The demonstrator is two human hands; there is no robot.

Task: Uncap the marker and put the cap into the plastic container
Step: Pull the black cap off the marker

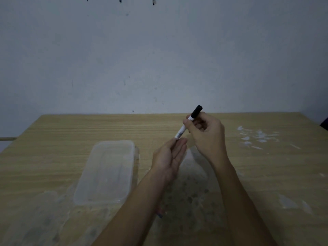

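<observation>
A white marker (pixel 182 131) with a black cap (pixel 196 112) is held tilted above the wooden table (pixel 53 132), cap end pointing up and away. My right hand (pixel 205 134) grips its upper barrel just below the cap. My left hand (pixel 170 157) is palm up with fingers stretched, and its fingertips touch the marker's lower end. The cap is on the marker. A clear plastic container (pixel 106 172) sits open on the table, to the left of my left hand.
Clear plastic film or a lid (pixel 193 167) lies under my forearms. White scuffs (pixel 257 137) mark the table at the right. A grey wall (pixel 159 59) rises behind the table's far edge.
</observation>
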